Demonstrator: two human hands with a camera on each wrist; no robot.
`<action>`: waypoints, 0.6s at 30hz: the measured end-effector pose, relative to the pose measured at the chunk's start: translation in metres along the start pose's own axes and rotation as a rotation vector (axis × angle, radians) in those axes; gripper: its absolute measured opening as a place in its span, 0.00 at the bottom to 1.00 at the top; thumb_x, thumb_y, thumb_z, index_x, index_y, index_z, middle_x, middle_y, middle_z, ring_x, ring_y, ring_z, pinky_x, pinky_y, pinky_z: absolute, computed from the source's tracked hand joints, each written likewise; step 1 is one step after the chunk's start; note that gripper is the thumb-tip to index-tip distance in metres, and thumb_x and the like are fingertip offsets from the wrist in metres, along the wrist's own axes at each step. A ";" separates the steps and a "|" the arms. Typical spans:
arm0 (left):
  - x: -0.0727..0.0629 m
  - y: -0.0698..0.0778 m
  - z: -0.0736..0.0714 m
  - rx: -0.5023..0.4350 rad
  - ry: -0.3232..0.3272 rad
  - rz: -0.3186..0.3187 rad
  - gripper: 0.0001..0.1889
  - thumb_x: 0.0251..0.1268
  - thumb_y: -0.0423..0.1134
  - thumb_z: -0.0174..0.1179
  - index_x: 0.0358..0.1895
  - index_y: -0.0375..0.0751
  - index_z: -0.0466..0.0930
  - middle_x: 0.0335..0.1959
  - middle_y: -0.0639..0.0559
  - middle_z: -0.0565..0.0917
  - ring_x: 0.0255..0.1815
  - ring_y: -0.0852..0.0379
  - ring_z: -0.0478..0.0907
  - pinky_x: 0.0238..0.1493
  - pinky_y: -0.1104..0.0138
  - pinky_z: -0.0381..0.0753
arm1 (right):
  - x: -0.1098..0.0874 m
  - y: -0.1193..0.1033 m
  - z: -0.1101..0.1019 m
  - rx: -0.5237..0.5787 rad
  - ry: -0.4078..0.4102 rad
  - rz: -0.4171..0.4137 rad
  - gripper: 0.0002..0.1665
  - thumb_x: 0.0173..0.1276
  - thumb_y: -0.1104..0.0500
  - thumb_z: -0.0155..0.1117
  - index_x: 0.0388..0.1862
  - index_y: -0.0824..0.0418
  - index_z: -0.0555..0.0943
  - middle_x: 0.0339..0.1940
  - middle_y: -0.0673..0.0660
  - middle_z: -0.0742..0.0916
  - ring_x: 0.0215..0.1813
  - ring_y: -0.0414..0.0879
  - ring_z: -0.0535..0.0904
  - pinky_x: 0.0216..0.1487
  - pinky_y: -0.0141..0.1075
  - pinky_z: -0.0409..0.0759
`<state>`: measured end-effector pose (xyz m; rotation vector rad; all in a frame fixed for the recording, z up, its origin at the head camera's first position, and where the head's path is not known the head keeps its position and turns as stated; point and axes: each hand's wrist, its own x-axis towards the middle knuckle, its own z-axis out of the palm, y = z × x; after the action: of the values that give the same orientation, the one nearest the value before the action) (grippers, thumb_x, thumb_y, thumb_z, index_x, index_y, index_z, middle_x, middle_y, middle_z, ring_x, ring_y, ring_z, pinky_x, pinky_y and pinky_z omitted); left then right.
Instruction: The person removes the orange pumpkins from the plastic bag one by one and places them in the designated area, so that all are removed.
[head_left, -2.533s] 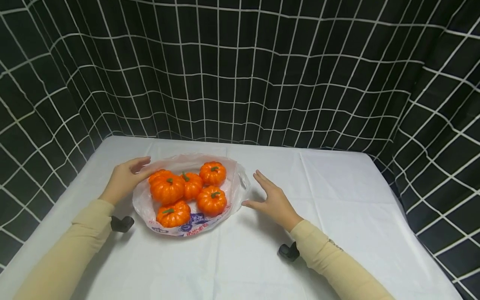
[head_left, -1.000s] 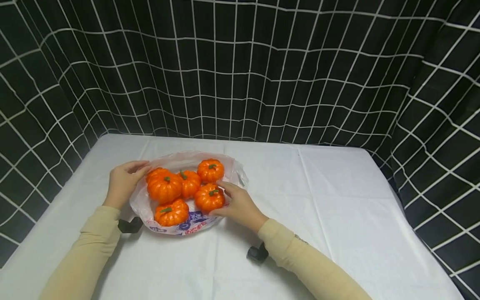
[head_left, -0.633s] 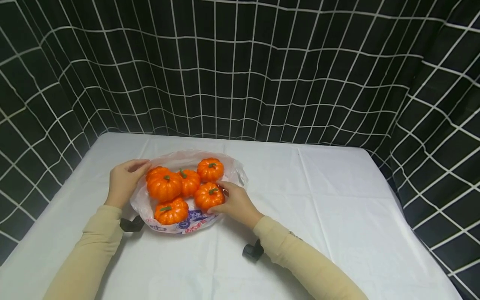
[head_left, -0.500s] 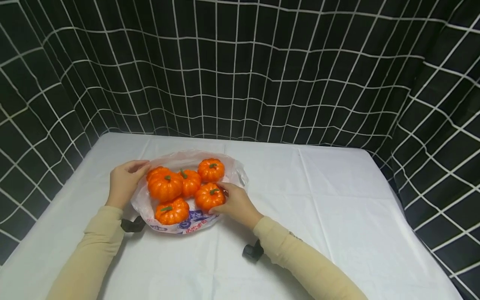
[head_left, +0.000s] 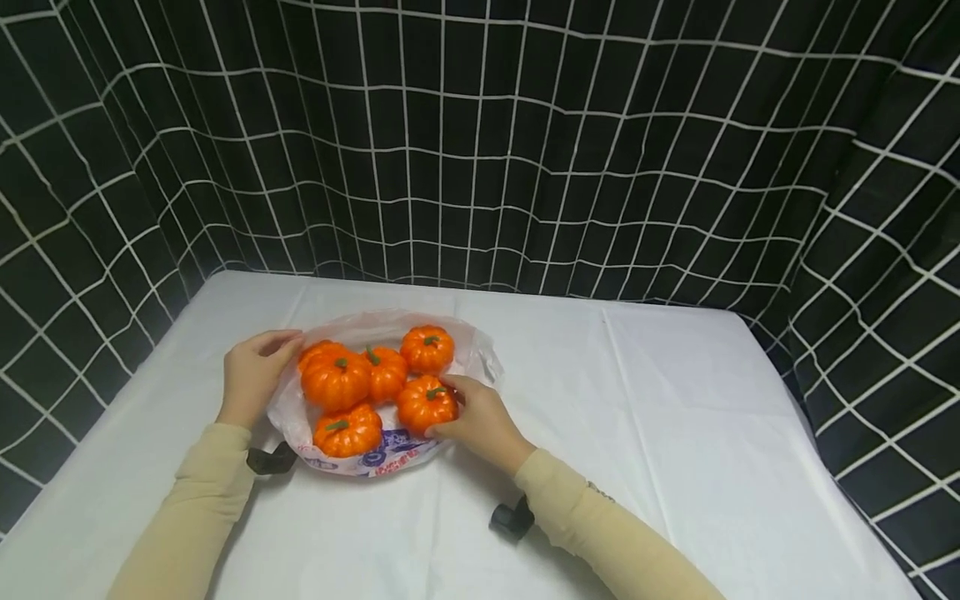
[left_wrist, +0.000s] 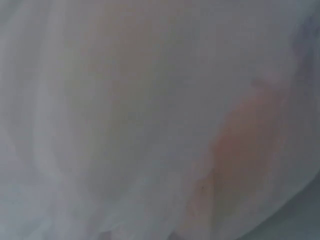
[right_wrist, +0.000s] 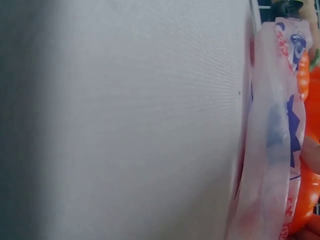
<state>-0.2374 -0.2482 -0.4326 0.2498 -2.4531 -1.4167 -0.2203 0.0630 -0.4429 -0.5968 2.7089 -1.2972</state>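
Note:
A thin white plastic bag (head_left: 472,350) with blue and red print lies spread open on the table, holding several small orange pumpkins with green stems. My left hand (head_left: 251,375) pinches the bag's left rim between thumb and fingers, beside a larger pumpkin (head_left: 335,382). Reaching over the right rim, my right hand (head_left: 483,421) has its thumb and fingers around the front-right pumpkin (head_left: 426,406), which still sits in the bag. In the right wrist view the thumb (right_wrist: 311,154) shows against that pumpkin. Blurred whitish plastic fills the left wrist view.
Another pumpkin (head_left: 427,349) sits behind the gripped one, and one (head_left: 348,431) lies at the bag's front left. White cloth covers the table (head_left: 675,417). A black curtain (head_left: 480,150) with white grid lines surrounds its back and sides.
My right hand has come left from outside the bag, over its rim, and taken hold of the front-right pumpkin. My left fingers have closed on the left rim. The pumpkins have barely shifted.

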 end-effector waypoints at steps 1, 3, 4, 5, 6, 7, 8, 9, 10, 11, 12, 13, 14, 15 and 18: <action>0.000 0.000 0.000 -0.004 0.004 -0.004 0.21 0.71 0.49 0.60 0.56 0.37 0.83 0.56 0.39 0.85 0.64 0.44 0.77 0.68 0.52 0.75 | -0.001 0.000 -0.001 0.004 0.006 -0.003 0.43 0.50 0.61 0.81 0.65 0.68 0.75 0.64 0.65 0.81 0.68 0.59 0.76 0.73 0.51 0.71; -0.001 0.000 0.001 -0.013 0.012 -0.017 0.21 0.71 0.50 0.60 0.56 0.38 0.83 0.57 0.40 0.85 0.63 0.45 0.77 0.68 0.53 0.75 | -0.002 0.000 -0.002 0.012 0.020 -0.007 0.42 0.50 0.61 0.81 0.65 0.67 0.75 0.64 0.65 0.81 0.68 0.59 0.76 0.73 0.50 0.71; -0.002 0.000 0.001 -0.014 0.017 -0.021 0.21 0.71 0.50 0.60 0.56 0.38 0.83 0.57 0.41 0.84 0.64 0.46 0.76 0.68 0.53 0.75 | -0.002 0.000 -0.003 0.012 0.026 -0.012 0.42 0.50 0.61 0.81 0.65 0.67 0.75 0.65 0.65 0.81 0.68 0.59 0.76 0.72 0.50 0.72; -0.002 0.000 0.001 -0.013 0.020 -0.024 0.21 0.71 0.51 0.60 0.56 0.39 0.83 0.57 0.41 0.84 0.64 0.46 0.76 0.68 0.53 0.76 | -0.003 0.000 -0.004 0.011 0.031 -0.017 0.42 0.50 0.61 0.81 0.65 0.67 0.75 0.65 0.64 0.81 0.68 0.58 0.76 0.72 0.50 0.72; -0.002 -0.001 0.001 -0.014 0.023 -0.026 0.22 0.71 0.51 0.59 0.57 0.39 0.83 0.58 0.41 0.84 0.64 0.47 0.76 0.68 0.53 0.76 | -0.003 0.000 -0.004 0.010 0.036 -0.021 0.42 0.50 0.60 0.81 0.65 0.66 0.76 0.65 0.64 0.81 0.68 0.58 0.76 0.71 0.50 0.73; -0.002 -0.001 0.000 -0.015 0.026 -0.030 0.22 0.71 0.52 0.59 0.57 0.39 0.83 0.58 0.42 0.84 0.64 0.47 0.76 0.68 0.53 0.75 | -0.003 -0.001 -0.006 0.006 0.039 -0.024 0.42 0.51 0.60 0.81 0.65 0.66 0.76 0.65 0.64 0.81 0.68 0.58 0.76 0.71 0.49 0.73; -0.003 -0.001 0.000 -0.015 0.029 -0.033 0.22 0.71 0.52 0.59 0.57 0.39 0.83 0.58 0.42 0.84 0.64 0.47 0.76 0.68 0.54 0.75 | -0.003 -0.002 -0.007 0.008 0.041 -0.021 0.42 0.51 0.60 0.81 0.65 0.66 0.76 0.65 0.64 0.81 0.68 0.58 0.76 0.70 0.49 0.74; -0.003 -0.001 0.000 -0.014 0.029 -0.036 0.23 0.71 0.53 0.59 0.57 0.39 0.83 0.58 0.42 0.84 0.64 0.48 0.76 0.68 0.54 0.75 | -0.004 -0.003 -0.008 0.009 0.045 -0.019 0.42 0.51 0.59 0.81 0.65 0.65 0.76 0.66 0.63 0.81 0.68 0.58 0.76 0.70 0.49 0.74; -0.003 -0.002 0.001 -0.015 0.031 -0.038 0.23 0.71 0.53 0.59 0.57 0.39 0.83 0.58 0.42 0.84 0.64 0.48 0.76 0.68 0.55 0.75 | -0.004 -0.003 -0.010 0.011 0.049 -0.018 0.42 0.51 0.59 0.81 0.65 0.65 0.76 0.66 0.63 0.81 0.68 0.58 0.76 0.70 0.49 0.75; -0.003 -0.002 0.001 -0.016 0.036 -0.037 0.23 0.71 0.52 0.59 0.57 0.38 0.83 0.58 0.42 0.84 0.64 0.48 0.77 0.68 0.55 0.76 | -0.005 -0.004 -0.011 0.018 0.054 -0.016 0.41 0.51 0.59 0.81 0.65 0.65 0.76 0.66 0.63 0.81 0.68 0.58 0.76 0.69 0.49 0.75; -0.003 -0.002 0.001 -0.018 0.042 -0.036 0.23 0.71 0.52 0.59 0.57 0.38 0.83 0.58 0.42 0.84 0.63 0.48 0.77 0.68 0.56 0.76 | -0.006 -0.005 -0.013 0.027 0.060 -0.012 0.41 0.51 0.59 0.81 0.65 0.65 0.76 0.66 0.63 0.81 0.68 0.58 0.76 0.69 0.50 0.75; -0.004 -0.002 0.001 -0.019 0.050 -0.036 0.22 0.71 0.52 0.60 0.57 0.39 0.83 0.57 0.42 0.85 0.63 0.49 0.77 0.68 0.56 0.76 | -0.007 -0.006 -0.014 0.036 0.068 -0.011 0.41 0.51 0.60 0.81 0.65 0.65 0.76 0.66 0.63 0.81 0.68 0.58 0.76 0.69 0.50 0.75; -0.004 -0.002 0.002 -0.025 0.060 -0.034 0.22 0.70 0.51 0.60 0.56 0.38 0.83 0.57 0.42 0.85 0.62 0.50 0.78 0.67 0.57 0.77 | -0.008 -0.006 -0.016 0.046 0.078 -0.012 0.41 0.51 0.60 0.81 0.65 0.65 0.76 0.66 0.63 0.81 0.68 0.58 0.76 0.69 0.50 0.75; -0.004 -0.003 0.002 -0.028 0.069 -0.034 0.21 0.70 0.51 0.60 0.56 0.38 0.83 0.56 0.43 0.85 0.62 0.50 0.78 0.67 0.57 0.77 | -0.010 -0.006 -0.017 0.049 0.089 -0.017 0.41 0.51 0.60 0.81 0.65 0.66 0.76 0.66 0.63 0.81 0.68 0.58 0.76 0.69 0.50 0.75; -0.006 -0.004 0.003 -0.039 0.092 -0.036 0.20 0.70 0.50 0.61 0.55 0.39 0.84 0.55 0.43 0.86 0.61 0.50 0.79 0.67 0.57 0.76 | -0.013 -0.005 -0.020 0.070 0.119 -0.021 0.41 0.50 0.61 0.81 0.65 0.66 0.76 0.65 0.63 0.81 0.67 0.57 0.77 0.68 0.50 0.76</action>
<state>-0.2326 -0.2454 -0.4383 0.3439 -2.3555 -1.4336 -0.2118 0.0795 -0.4271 -0.5600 2.7429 -1.4712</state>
